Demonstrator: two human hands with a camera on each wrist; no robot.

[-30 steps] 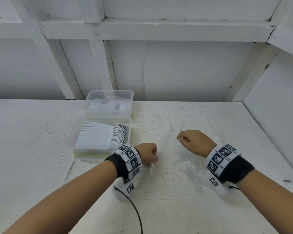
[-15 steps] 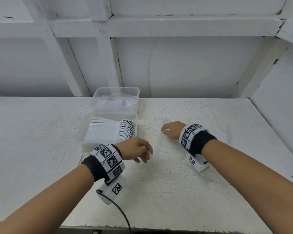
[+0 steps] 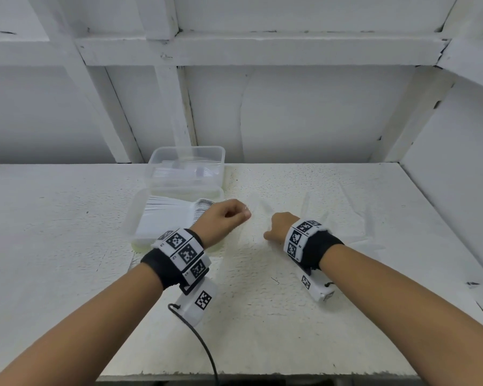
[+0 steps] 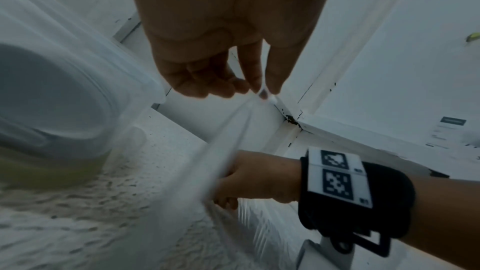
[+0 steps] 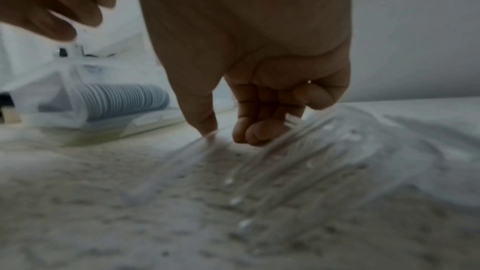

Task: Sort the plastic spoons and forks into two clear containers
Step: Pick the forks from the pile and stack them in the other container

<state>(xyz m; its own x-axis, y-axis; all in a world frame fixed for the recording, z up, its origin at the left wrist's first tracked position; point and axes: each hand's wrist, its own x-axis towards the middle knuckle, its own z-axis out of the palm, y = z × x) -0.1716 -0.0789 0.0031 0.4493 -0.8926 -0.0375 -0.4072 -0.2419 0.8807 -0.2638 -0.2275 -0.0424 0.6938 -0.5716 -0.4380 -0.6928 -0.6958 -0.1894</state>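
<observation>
Left hand (image 3: pixel 226 218) pinches a clear utensil (image 4: pixel 228 137) at the spoon tub's (image 3: pixel 140 210) three o'clock; right hand (image 3: pixel 280 228), fingers curled, touches utensils (image 5: pixel 298 157) on the table (image 3: pixel 67 246).

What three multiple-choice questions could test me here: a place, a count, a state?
1. Where does the spoon stack lie? A on the floor; B in the nearer container; C on a shelf.
2. How many containers stand on the table? A one; B two; C four.
3. What is the left hand doing? A lying flat; B gripping a lid; C pinching a clear utensil.
Answers: B, the stack shows through its wall; B, the farther container stands behind the nearer; C, thumb and finger close on its tip.
</observation>
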